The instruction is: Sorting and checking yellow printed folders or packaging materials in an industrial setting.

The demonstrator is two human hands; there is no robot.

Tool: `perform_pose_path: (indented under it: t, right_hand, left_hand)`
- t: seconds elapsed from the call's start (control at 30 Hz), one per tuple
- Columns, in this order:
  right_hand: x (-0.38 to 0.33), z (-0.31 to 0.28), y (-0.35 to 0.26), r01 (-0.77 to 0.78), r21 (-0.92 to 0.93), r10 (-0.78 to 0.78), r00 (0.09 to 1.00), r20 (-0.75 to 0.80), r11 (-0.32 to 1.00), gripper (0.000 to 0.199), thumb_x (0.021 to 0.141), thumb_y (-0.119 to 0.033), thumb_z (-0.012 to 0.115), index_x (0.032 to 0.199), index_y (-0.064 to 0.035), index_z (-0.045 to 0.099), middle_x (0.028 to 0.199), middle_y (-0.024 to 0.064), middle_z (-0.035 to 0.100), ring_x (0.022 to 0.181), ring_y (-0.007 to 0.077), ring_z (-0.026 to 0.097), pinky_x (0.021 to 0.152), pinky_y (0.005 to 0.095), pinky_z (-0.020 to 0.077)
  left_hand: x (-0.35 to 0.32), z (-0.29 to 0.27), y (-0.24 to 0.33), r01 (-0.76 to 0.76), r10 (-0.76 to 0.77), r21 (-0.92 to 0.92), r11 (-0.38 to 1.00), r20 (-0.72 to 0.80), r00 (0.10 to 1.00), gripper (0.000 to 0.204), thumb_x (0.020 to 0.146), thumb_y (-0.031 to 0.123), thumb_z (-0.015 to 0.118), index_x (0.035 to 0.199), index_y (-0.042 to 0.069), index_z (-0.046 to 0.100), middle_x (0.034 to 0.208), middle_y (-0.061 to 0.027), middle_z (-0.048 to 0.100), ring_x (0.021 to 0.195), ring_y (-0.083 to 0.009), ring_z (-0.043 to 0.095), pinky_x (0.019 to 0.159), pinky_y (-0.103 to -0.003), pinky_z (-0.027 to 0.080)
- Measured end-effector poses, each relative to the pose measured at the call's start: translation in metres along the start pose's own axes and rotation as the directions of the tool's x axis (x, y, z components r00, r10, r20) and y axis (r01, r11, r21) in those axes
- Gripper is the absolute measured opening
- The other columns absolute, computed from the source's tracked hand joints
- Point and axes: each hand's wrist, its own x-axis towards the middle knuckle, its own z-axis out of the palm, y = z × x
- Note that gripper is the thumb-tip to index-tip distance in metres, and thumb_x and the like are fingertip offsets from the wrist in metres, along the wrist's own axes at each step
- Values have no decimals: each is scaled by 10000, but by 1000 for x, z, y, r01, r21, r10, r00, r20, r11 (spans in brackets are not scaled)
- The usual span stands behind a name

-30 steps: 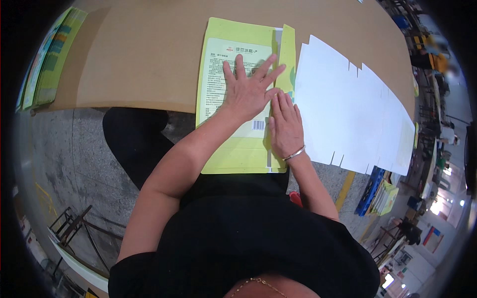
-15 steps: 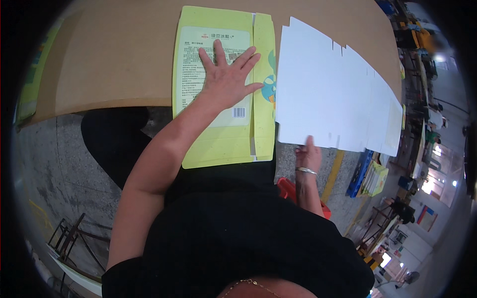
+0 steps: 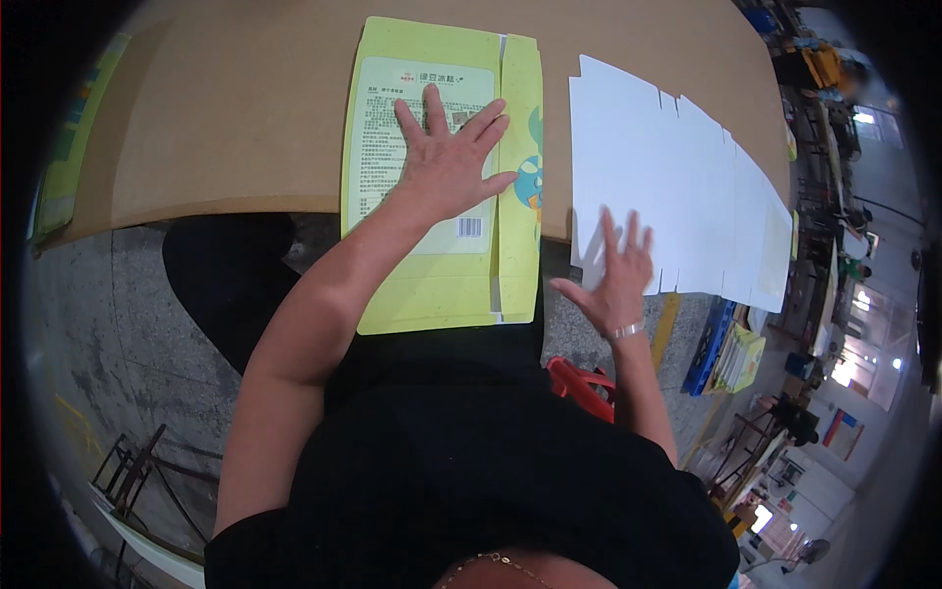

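Atop a flat, rectangular yellow-green card box (image 3: 432, 280), resting with left grip (image 3: 442, 172) splayed and released; over notched, smooth white card sheets (image 3: 677, 182), spreading unclenched right grip (image 3: 621, 280); with box and sheets overhanging a matte brown surface's (image 3: 245, 118) near edge.

The green carton (image 3: 422, 285) looked like smooth card, the white sheets (image 3: 677, 177) like matt card. The tabletop (image 3: 226, 118) seemed matt brown board, the shirt (image 3: 471, 452) dull cloth, the bracelet (image 3: 625, 331) shiny metal.

A green carton (image 3: 422, 285) bears a pale label (image 3: 385, 145) — dark title (image 3: 438, 78), small print lines (image 3: 377, 169), barcode (image 3: 469, 228).
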Motion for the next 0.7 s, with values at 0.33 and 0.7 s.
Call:
perform_pose_path:
  t: [0.33,0.7]
  right_hand:
    - [53,-60,19,205,601,-229,973,-37,773,792,689,92,390,1462,-85,402,1378,218,519,1315,310,479,1090,370,376]
    - [32,60,12,-404,892,76,902,426,-201,879,596,68,445,1468,34,339,1521,160,353,1406,225,339,1146,299,260]
  left_hand:
    - [1,3,1,5,-6,-10,1000,-40,999,764,865,678,459,1478,234,361,1574,97,229,1375,-567,119,1021,-792,39]
    - [0,6,-6,-20,19,39,999,35,999,569,908,328,508,1426,110,424,1438,-101,440,1387,-524,157,1037,-768,42]
